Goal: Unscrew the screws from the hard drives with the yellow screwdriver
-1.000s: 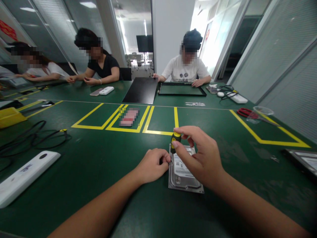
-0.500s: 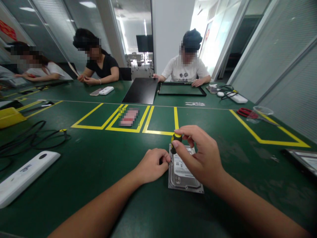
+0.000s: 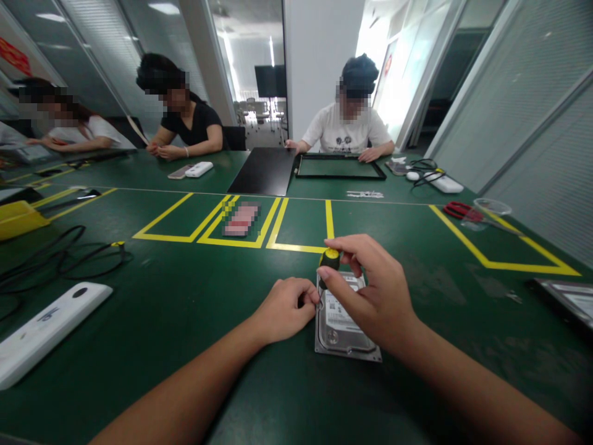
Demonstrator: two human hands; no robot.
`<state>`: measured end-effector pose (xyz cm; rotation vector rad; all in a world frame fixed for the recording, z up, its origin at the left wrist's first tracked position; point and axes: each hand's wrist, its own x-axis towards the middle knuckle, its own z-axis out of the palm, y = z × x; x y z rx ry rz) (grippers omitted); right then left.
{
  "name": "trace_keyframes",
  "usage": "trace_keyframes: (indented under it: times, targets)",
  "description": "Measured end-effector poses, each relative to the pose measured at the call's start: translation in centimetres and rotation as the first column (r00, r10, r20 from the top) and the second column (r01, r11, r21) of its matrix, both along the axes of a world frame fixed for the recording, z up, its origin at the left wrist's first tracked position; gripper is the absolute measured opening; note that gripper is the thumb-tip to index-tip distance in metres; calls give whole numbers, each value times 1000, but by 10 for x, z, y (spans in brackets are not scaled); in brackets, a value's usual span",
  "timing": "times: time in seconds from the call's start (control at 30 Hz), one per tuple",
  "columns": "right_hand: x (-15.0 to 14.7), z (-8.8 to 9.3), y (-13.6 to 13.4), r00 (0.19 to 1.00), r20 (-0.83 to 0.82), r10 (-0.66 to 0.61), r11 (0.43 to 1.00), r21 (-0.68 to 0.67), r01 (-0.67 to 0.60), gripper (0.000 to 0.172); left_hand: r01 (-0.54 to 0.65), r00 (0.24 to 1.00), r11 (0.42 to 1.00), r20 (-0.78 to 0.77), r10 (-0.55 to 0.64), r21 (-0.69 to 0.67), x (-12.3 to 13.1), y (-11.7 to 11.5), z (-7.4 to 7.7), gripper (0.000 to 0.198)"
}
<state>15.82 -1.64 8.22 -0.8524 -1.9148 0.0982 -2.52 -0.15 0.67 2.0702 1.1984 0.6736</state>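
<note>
A silver hard drive (image 3: 343,330) with a white label lies flat on the green table in front of me. My right hand (image 3: 370,284) pinches a small yellow-and-black screwdriver (image 3: 330,259) between thumb and fingers. The screwdriver's shaft points down at the drive's left edge; its tip is hard to make out. My left hand (image 3: 290,309) is closed at that same edge, its fingertips touching the drive close to the shaft. My right hand covers part of the drive's right side.
Yellow tape (image 3: 231,243) marks areas on the table, one with a blurred pinkish object. A white power bank (image 3: 50,327) and black cables (image 3: 69,259) lie left. Red-handled pliers (image 3: 463,211) and a dark-framed device (image 3: 565,300) are right. Across sits a person with a black frame (image 3: 340,177).
The screwdriver's handle has tipped slightly, showing more of its yellow top, and my right hand's fingers have shifted a little with it. My left hand and the hard drive have stayed put.
</note>
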Motion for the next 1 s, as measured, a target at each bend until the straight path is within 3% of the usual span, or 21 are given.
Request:
trace_keyframes:
  times: [0.2, 0.6, 0.83, 1.0]
  targets:
    - [0, -3, 0, 1000, -14, -6, 998, -57, 6, 33, 0, 1000, 1000, -10, 0, 5, 1, 0, 1, 7]
    - [1, -1, 0, 1000, -2, 6, 999, -51, -6, 27, 8, 1000, 1000, -3, -8, 16, 0, 1, -2, 6]
    - [0, -7, 1, 1000, -29, 2, 995, -100, -5, 45, 4, 1000, 1000, -3, -4, 1, 0, 0, -1, 6]
    - [-1, -9, 3, 1000, -14, 2, 990, -138, -4, 43, -1, 1000, 1000, 4, 1, 3, 0, 0, -3, 5]
